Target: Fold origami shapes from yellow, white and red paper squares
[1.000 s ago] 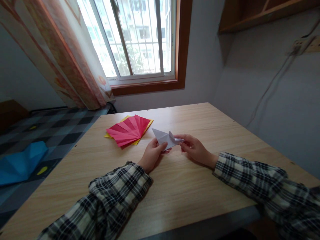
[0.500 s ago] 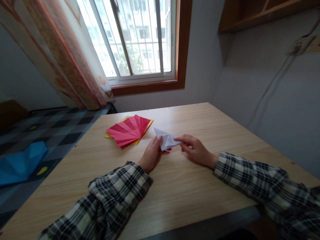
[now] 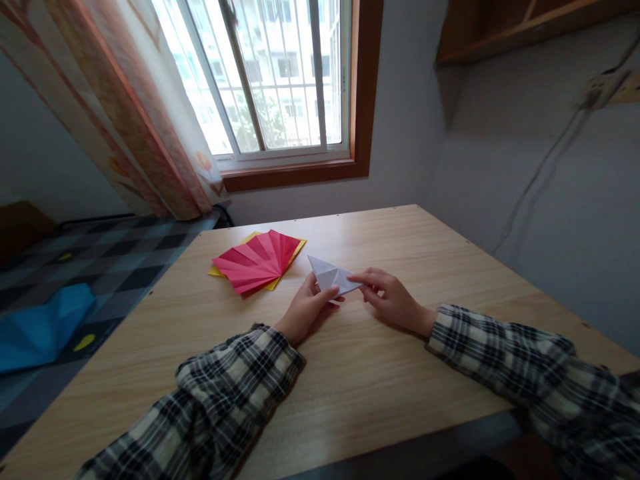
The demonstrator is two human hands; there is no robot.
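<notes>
A home room: curtained window (image 3: 270, 80), wooden desk (image 3: 350, 373), checked bedding (image 3: 100, 260).

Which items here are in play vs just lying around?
In play:
- folded white paper piece, pinched between left hand and right hand

Lying about:
- red pleated paper fan on a yellow sheet, on the wooden table
- blue folded paper off the table's left side

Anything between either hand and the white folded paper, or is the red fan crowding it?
Nothing visible stands between them. The left hand and the right hand both already pinch the white folded paper from opposite sides. The red fan lies apart to its left on the table.
</notes>
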